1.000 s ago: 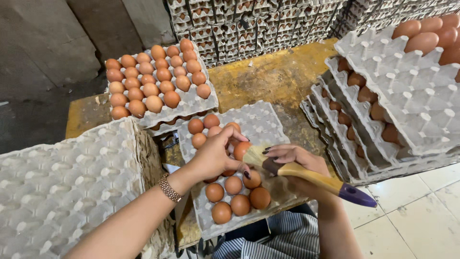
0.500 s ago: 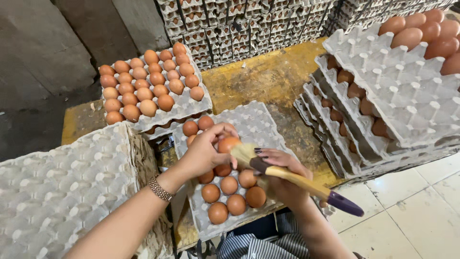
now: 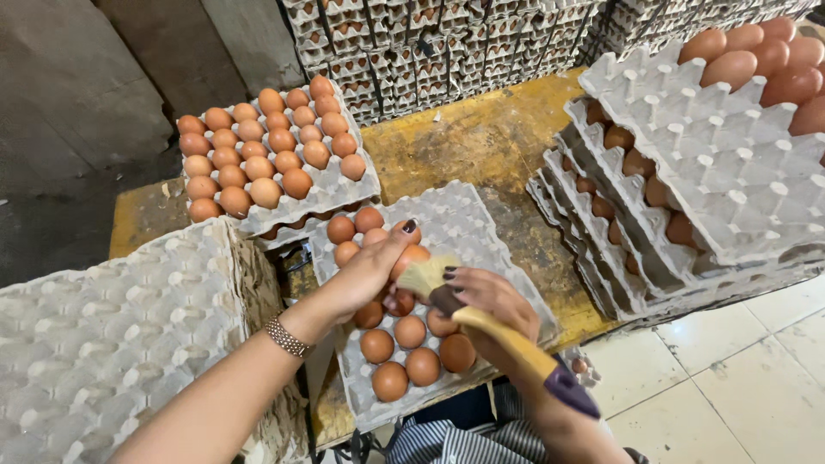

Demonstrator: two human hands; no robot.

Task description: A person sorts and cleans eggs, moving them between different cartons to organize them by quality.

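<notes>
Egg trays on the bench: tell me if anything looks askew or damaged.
No cracked or spilled eggs show. The stacked trays at right sit fanned out, edges stepped rather than flush. The left hand holds an egg against the brush in the right hand.

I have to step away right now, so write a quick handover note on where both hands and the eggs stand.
Left hand: holds one brown egg above the near tray.
Right hand: grips a yellow-handled brush, its bristles against that egg.
Near tray: brown eggs fill its left part; the right part shows bare cups.
Full tray sits behind it on the yellow table; stacked trays stand to the right, an empty-tray pile to the left.
Done: near tray partly filled. Left: its bare cups.
</notes>
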